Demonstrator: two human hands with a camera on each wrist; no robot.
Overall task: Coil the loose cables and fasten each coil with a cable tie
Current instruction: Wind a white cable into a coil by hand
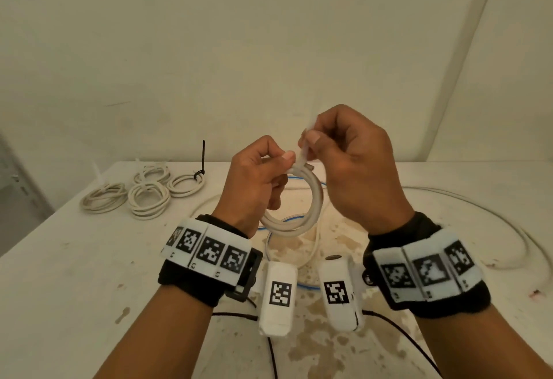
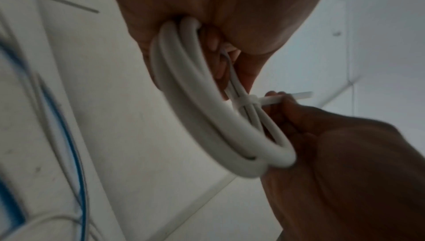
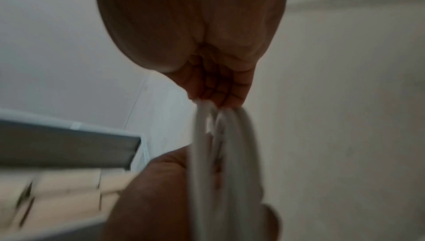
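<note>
Both hands are raised above the white table (image 1: pixel 74 259). My left hand (image 1: pixel 282 163) grips a small coil of white cable (image 1: pixel 314 199) at its top, thumb over the strands. A white cable tie (image 1: pixel 302 152) wraps the coil there. My right hand (image 1: pixel 311 142) pinches the tie's tail between thumb and forefinger, just above the left thumb. In the left wrist view the tie (image 2: pixel 248 100) is cinched round the coil (image 2: pixel 202 110), with its tail sticking out past the right hand's fingers (image 2: pixel 289 106). The right wrist view is blurred and shows the coil (image 3: pixel 230 163) hanging under the fingertips.
Several tied white coils (image 1: pixel 146 199) lie at the table's back left, one with a black tie (image 1: pixel 203 160) standing up. A loose white and blue cable (image 1: pixel 311 247) lies under my hands. A long white cable (image 1: pixel 493 217) curves across the right side. Thin black leads (image 1: pixel 413 339) trail near the front edge.
</note>
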